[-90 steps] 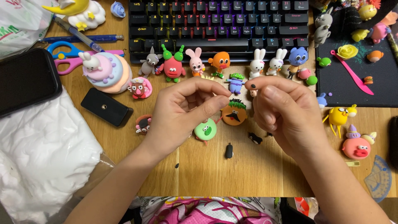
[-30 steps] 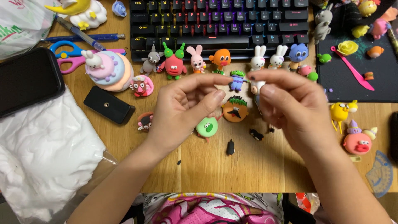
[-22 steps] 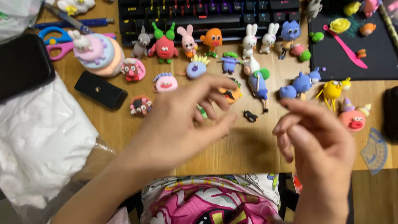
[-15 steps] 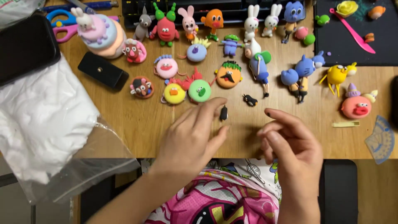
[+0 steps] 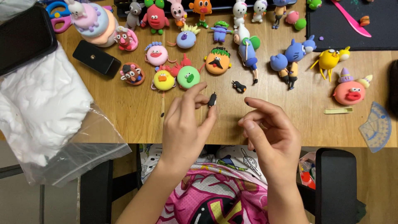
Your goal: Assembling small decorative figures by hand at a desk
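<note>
My left hand (image 5: 186,124) hovers over the wooden desk's (image 5: 124,108) front edge, fingers spread, its fingertips touching a tiny black clay penguin (image 5: 212,99). A second small black penguin (image 5: 239,86) lies just beyond. My right hand (image 5: 269,132) is beside it, fingers loosely curled and empty. Round clay faces sit just ahead: a green one (image 5: 188,77), a yellow one (image 5: 163,80), a pink one (image 5: 156,54) and an orange moustached one (image 5: 218,61).
A clear bag of white clay (image 5: 41,112) fills the left. A black phone (image 5: 23,37) and a black box (image 5: 96,58) lie nearby. Several clay figures line the back; a pink pig-like head (image 5: 350,91), a blue protractor (image 5: 377,126) and a black mat (image 5: 352,25) are right.
Both hands dropped from the figures at the desk's middle toward the front edge and parted. The view tilted down, and the round faces formerly hidden under my hands now show.
</note>
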